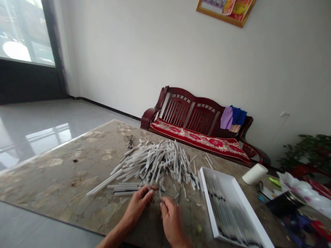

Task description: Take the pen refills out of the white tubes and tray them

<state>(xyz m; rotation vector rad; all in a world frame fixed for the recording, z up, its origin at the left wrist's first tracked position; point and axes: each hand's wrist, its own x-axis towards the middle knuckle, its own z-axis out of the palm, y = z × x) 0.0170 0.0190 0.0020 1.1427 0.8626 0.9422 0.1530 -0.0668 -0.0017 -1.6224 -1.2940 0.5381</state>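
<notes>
My left hand (139, 203) is at the near side of the table, its thumb and fingers pinched together; whatever they grip is too small and blurred to name. Just right of it, my right hand (170, 218) is curled in a similar pinch, its contents also unclear. Beyond both hands lies a large heap of thin white sticks or tubes (155, 158), with some dark ones among them. A few white tubes (124, 189) lie side by side close to my left fingers. On the right, a white open box (208, 210) contains rows of thin dark-tipped sticks (230, 206).
The table (64, 172) has a patterned cover. Dark-framed glasses (130, 141) lie behind the heap. A white roll (255, 174), a black cup (286, 203) and a plastic bag (302, 193) crowd the right side. Past the table is a wooden bench (191, 113) with a red cushion.
</notes>
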